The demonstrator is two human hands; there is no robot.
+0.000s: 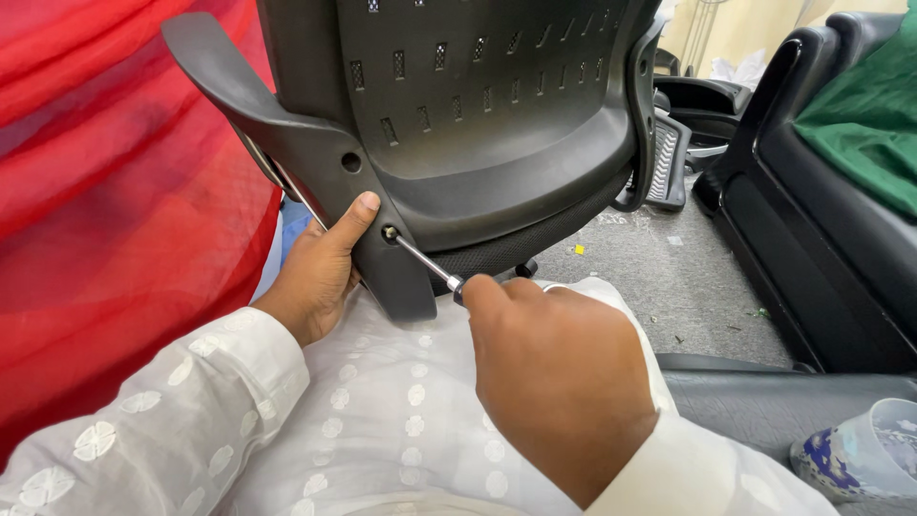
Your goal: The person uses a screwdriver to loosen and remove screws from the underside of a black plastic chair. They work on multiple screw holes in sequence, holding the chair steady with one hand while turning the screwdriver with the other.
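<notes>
A black plastic office chair back with a slotted panel and an armrest stands in front of me. My left hand grips the lower armrest bracket, thumb pressed next to a screw hole. My right hand is closed around a screwdriver, whose metal shaft points up-left with its tip seated in a screw on the bracket. The handle is mostly hidden in my fist. Both sleeves are white with a round embroidered pattern.
Red cloth fills the left side. A black upholstered seat with green fabric stands at right, more black chair parts behind. A patterned plastic cup sits at the lower right. Grey carpet with small scraps lies between.
</notes>
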